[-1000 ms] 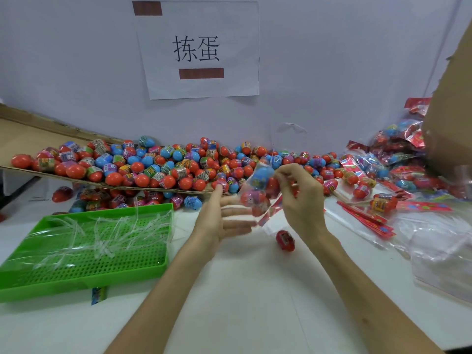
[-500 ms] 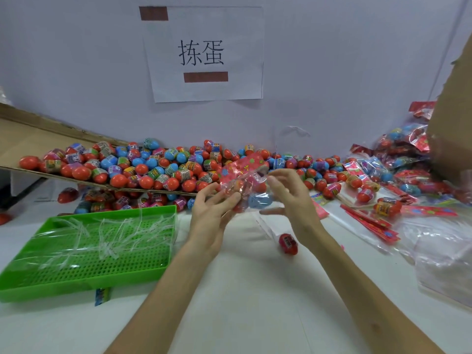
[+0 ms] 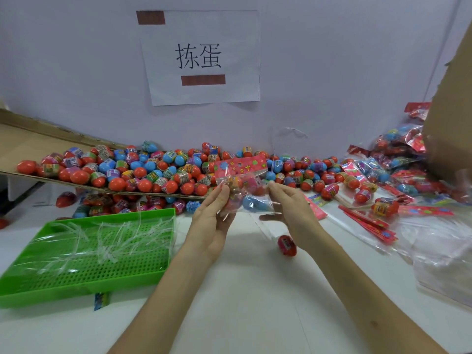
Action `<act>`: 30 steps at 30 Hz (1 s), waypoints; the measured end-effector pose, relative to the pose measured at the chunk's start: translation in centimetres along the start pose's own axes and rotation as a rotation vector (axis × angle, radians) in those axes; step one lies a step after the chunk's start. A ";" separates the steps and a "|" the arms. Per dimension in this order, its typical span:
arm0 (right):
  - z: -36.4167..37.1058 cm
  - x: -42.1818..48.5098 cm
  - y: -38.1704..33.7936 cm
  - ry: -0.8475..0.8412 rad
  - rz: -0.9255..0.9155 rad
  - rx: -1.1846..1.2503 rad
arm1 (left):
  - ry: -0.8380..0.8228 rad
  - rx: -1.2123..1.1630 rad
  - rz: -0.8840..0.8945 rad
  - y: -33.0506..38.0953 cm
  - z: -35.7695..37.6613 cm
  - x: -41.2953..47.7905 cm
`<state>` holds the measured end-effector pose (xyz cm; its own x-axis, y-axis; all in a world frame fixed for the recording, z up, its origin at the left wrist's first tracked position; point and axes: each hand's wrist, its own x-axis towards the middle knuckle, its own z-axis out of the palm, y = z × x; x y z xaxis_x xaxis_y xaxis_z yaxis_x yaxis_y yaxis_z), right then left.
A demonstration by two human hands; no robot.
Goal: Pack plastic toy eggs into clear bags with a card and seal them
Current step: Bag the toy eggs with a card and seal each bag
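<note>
Tabletop, white, runs back to a pale wall where a paper sign is taped up. Along the far left edge lies a sloping cardboard sheet, and a heap of toy eggs, red, blue and banded, covers it and spills beneath it and along the far edge toward the right. A brown cardboard flap rises at the far right corner and hides part of a pile of packed bags stacked against it. Near the left edge sits a green perforated tray with loose clear plastic strips scattered in it. Flat empty bags lie along the right edge, and a fan of red cards lies just beside them, toward the centre.

Both forearms reach in from the near edge and meet above the middle of the tabletop, in front of the egg heap. The left hand grips the clear bag at its left side, thumb in front and fingers behind. The right hand is spread wide, fingers nearly straight with their tips against the bag's right side, thumb stretched out below it. The bag is held upright off the surface, with a pink header card across its top and a blue egg among those inside. The bag blocks part of the heap behind it. A single red egg lies on the tabletop just beside the right wrist.
</note>
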<state>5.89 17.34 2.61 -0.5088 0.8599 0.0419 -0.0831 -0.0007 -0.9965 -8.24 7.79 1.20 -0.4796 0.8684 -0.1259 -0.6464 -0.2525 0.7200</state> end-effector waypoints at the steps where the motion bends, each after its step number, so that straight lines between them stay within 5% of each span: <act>1: -0.2 0.2 -0.1 -0.008 -0.015 -0.023 | -0.007 0.052 0.019 0.1 -0.1 0.0; 9: -3.0 0.2 -0.9 -0.238 -0.053 -0.165 | -0.039 0.337 0.102 -0.2 0.1 -0.6; 14: -6.0 1.0 -3.4 -0.506 0.067 -0.577 | 0.063 0.275 0.053 0.5 -0.6 0.0; 16: -7.4 2.0 -5.6 -0.389 0.001 -0.493 | 0.063 0.276 0.024 0.2 -0.1 0.0; 19: -10.8 4.2 -9.5 0.162 -0.204 0.232 | 0.051 0.294 -0.023 -0.3 0.2 -0.5; 21: -13.1 5.4 -11.2 0.281 -0.246 0.499 | 0.044 0.293 -0.051 -0.3 0.4 -0.7; 25: -13.0 5.1 -10.0 0.249 -0.141 0.112 | 0.009 0.380 -0.074 -0.2 0.4 -0.6; 30: -9.4 1.1 -4.0 0.252 -0.221 -0.343 | -0.032 0.709 0.077 -0.6 0.4 -0.7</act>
<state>13.77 23.08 5.98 -0.2835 0.9176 0.2787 0.1436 0.3279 -0.9337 -7.25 7.46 1.14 -0.4834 0.8743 -0.0440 -0.0641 0.0148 0.9978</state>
